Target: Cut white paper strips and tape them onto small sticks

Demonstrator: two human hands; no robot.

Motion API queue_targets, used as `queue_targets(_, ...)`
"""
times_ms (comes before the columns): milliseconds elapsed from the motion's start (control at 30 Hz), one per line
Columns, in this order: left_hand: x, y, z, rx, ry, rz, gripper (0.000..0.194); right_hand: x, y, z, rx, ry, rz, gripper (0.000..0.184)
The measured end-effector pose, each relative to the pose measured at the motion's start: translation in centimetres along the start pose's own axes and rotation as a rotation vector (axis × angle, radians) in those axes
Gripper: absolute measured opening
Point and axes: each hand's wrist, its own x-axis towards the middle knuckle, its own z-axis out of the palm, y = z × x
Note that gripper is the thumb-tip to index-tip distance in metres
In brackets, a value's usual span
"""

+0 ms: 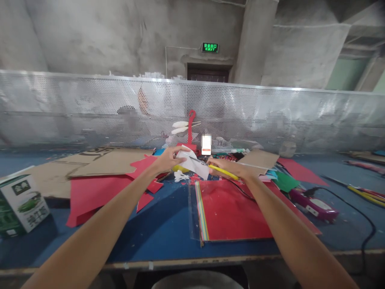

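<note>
My left hand (169, 159) pinches a piece of white paper (197, 167) above the blue table. From the right, my right hand (224, 165) grips a pair of scissors with yellow handles (225, 172). Their slim metal blades lie against the paper, pointing left; whether they are parted I cannot see. Small white paper cut-outs (181, 176) lie on the table just below the paper. A stack of red and coloured paper sheets (237, 212) lies below my right hand.
Brown cardboard (111, 162) and red paper (96, 192) cover the left side, beside a green-and-white carton (24, 204). A purple power strip (314, 205) with a black cable is at right. Behind stand a phone (206, 144) and a perforated metal screen (90, 104).
</note>
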Motion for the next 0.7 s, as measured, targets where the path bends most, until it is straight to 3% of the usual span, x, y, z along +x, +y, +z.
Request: queue_targets(700, -0.06, -0.44, 0.71, 0.024, -0.031, -0.027, 0.039, 0.95, -0.06, 0.74, -0.065, 0.056, -0.014, 0.026)
